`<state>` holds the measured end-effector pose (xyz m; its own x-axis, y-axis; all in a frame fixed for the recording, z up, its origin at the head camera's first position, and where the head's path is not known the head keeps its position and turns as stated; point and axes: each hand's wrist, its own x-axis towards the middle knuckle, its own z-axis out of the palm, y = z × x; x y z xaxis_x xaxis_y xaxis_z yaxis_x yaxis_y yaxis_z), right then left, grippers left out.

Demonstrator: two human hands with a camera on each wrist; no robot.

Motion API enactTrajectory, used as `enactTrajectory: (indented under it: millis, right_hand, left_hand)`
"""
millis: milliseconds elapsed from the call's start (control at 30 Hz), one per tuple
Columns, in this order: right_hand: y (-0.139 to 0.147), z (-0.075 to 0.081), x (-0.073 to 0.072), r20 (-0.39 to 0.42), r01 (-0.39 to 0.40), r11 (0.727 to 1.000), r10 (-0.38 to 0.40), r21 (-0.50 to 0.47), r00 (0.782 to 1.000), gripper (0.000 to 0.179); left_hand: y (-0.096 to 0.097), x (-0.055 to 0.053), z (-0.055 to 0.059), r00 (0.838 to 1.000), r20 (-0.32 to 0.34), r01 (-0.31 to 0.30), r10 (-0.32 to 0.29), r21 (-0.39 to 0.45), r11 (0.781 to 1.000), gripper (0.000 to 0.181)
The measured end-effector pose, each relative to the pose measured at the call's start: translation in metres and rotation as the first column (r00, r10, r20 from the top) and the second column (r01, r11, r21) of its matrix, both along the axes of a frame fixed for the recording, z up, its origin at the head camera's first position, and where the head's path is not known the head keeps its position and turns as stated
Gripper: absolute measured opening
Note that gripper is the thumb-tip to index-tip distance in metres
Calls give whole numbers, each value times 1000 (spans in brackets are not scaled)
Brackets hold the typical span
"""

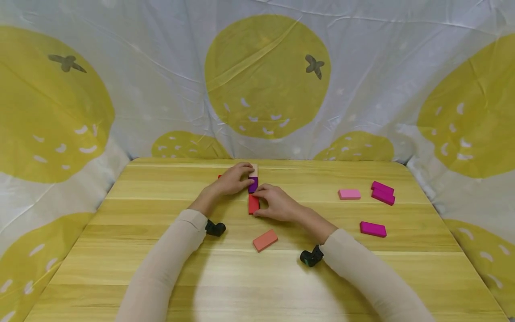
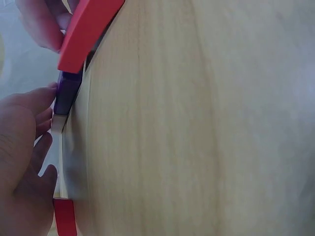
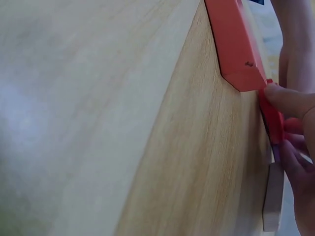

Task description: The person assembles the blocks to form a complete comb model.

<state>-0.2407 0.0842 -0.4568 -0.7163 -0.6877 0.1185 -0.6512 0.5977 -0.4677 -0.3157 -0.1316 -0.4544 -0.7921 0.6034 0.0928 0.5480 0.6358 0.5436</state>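
Note:
A red block (image 1: 253, 204) lies at the near end of a row, pinched at its ends between the thumb and fingers of my right hand (image 1: 279, 203). Just beyond it is a purple block (image 1: 252, 185), then a beige block (image 1: 255, 170). My left hand (image 1: 233, 180) rests against the row from the left, its thumb touching the purple block and its fingers extended by the beige one. In the left wrist view, another red block (image 2: 65, 217) sits below the left fingers. A coral block (image 1: 265, 240) lies nearer, tilted; the right wrist view shows it up close.
To the right on the wooden table (image 1: 132, 250) are a pink block (image 1: 349, 194), a pair of touching magenta blocks (image 1: 383, 196) and a single magenta block (image 1: 373, 229). A patterned cloth (image 1: 169, 76) hangs along the table's back edge. Black wrist cameras (image 1: 215, 228) stick out from the sleeves.

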Motion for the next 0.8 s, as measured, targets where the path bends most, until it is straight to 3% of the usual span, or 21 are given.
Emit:
enactTrajectory:
  millis: [167,800]
  right_hand:
    - [-2,0,0,-42,2,1000,0,31,999,43]
    - [-3,-1,1,-80,24,998,-19,61,997,44]
  left_hand:
    - [1,-1,-2,1000,6,-7,7,-3,1000,42]
    - [-2,-4,0,1000,4,10,-10,-31,999,47]
